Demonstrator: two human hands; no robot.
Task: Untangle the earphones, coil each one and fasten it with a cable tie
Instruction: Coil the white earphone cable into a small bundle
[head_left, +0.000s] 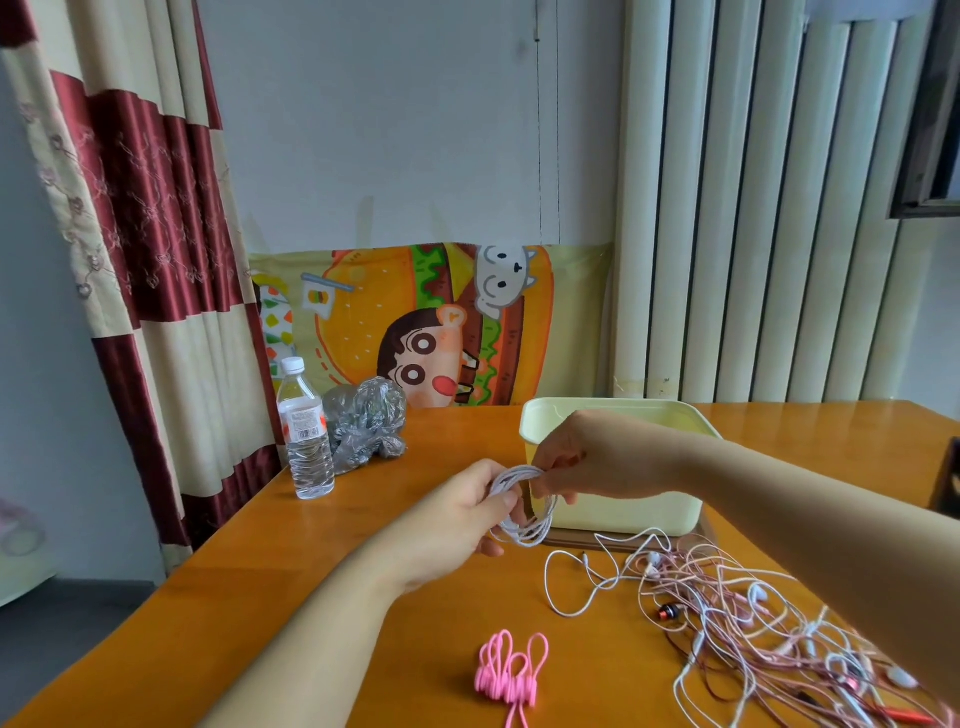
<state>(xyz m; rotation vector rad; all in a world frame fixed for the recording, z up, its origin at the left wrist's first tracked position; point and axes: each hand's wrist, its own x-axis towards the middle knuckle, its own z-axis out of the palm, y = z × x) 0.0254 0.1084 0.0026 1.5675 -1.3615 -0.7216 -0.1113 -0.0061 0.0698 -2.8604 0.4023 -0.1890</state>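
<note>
A coil of white earphone cable (525, 525) hangs in the air above the table. My left hand (457, 525) grips its left side with curled fingers. My right hand (576, 457) pinches the top of the coil from the right. A tangle of pink, white and dark red earphones (769, 634) lies on the table at the front right. A bunch of pink cable ties (506, 670) lies near the front edge, below my hands.
A pale yellow plastic bin (639, 512) stands just behind my hands. At the back left stand a water bottle (305, 431) and a crumpled clear plastic bag (366, 423). The orange wooden table (249, 597) ends at a curtain on the left.
</note>
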